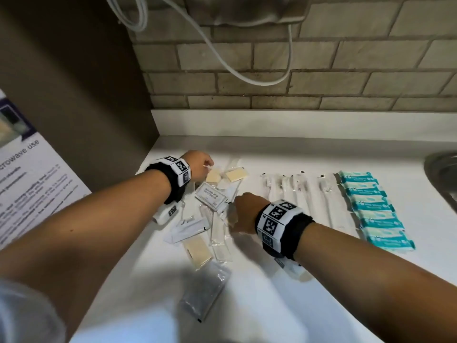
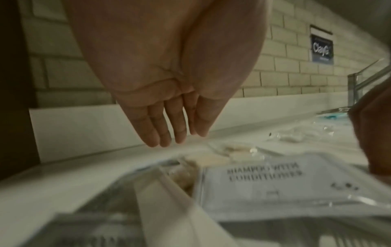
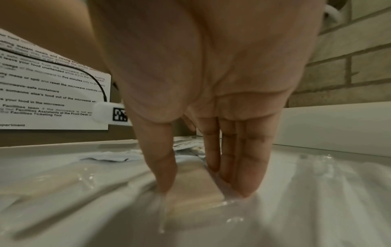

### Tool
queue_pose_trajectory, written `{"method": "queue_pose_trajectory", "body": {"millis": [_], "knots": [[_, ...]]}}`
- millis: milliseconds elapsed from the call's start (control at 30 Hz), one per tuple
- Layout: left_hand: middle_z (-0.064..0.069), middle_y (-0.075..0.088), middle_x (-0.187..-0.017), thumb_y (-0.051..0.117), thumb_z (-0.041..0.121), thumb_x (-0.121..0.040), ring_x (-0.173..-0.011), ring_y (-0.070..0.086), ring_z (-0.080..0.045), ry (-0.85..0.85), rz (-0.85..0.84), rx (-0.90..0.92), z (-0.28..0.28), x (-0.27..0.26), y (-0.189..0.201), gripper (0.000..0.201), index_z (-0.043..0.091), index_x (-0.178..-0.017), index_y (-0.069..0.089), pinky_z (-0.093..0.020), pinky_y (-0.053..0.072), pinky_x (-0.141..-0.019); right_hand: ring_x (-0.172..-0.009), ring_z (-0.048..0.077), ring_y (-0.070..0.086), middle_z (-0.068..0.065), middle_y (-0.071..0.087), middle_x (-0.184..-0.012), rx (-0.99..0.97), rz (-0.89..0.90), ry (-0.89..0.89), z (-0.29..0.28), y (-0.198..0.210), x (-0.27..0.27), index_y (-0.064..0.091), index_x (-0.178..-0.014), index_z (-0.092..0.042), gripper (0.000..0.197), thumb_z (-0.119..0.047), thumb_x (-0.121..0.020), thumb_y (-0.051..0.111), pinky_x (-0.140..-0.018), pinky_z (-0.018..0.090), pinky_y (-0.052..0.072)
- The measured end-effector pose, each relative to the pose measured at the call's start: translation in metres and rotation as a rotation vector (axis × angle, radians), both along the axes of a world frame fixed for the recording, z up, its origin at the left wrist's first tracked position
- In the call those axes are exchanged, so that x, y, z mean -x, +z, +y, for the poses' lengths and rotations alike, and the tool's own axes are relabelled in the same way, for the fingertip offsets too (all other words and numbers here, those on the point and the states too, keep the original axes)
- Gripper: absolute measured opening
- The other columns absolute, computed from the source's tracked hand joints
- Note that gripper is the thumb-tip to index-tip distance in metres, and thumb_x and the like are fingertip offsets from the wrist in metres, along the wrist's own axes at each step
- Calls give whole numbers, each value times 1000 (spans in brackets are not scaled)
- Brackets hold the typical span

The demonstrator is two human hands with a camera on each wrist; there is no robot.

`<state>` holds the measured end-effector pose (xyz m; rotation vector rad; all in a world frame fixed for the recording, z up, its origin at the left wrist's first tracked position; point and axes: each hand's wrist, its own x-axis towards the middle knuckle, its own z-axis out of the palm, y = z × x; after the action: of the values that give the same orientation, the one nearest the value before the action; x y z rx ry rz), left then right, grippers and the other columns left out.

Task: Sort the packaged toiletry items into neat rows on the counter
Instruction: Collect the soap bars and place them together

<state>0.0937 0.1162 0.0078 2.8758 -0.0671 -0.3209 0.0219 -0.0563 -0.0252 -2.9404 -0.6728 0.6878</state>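
Observation:
A loose pile of packets lies mid-counter: cream soap bars, a shampoo sachet and white sachets. My right hand reaches down into the pile. In the right wrist view, my right hand pinches a clear-wrapped soap bar between the thumb and the fingers, with the bar still on the counter. My left hand hovers over the far left of the pile. Its fingers point down, straight and together, holding nothing, above the shampoo sachet.
A row of white toothbrush packets and a row of teal packets lie to the right. A dark packet sits near the front. The sink is at the right edge, and a microwave notice hangs at the left.

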Motion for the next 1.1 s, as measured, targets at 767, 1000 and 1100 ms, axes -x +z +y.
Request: {"method": "queue_pose_trajectory", "body": {"millis": [767, 1000, 1100], "knots": [[-6, 66, -117, 71, 15, -84, -104, 63, -21, -11, 35, 213, 25, -30, -21, 40, 15, -123, 65, -20, 43, -83, -94, 26, 67, -5, 63, -108, 273, -56, -50, 22, -83, -204, 31, -126, -37, 106, -35, -34, 84, -83, 44, 55], [2, 66, -95, 65, 13, -91, -86, 63, -14, 69, -49, 579, 40, -20, -4, 8, 15, -96, 70, -26, 51, -76, -70, 24, 67, 0, 61, -72, 320, -113, -43, 33, -37, -172, 58, -67, -16, 33, -22, -43, 79, -73, 41, 59], [-6, 64, -103, 54, 15, -97, -68, 69, -20, 109, -24, 658, 44, -7, -1, 7, 17, -99, 61, -32, 54, -58, -95, 32, 58, 5, 55, -99, 249, -212, -52, 31, -2, -138, 65, -94, -20, 43, -22, -55, 82, -79, 45, 56]]}}
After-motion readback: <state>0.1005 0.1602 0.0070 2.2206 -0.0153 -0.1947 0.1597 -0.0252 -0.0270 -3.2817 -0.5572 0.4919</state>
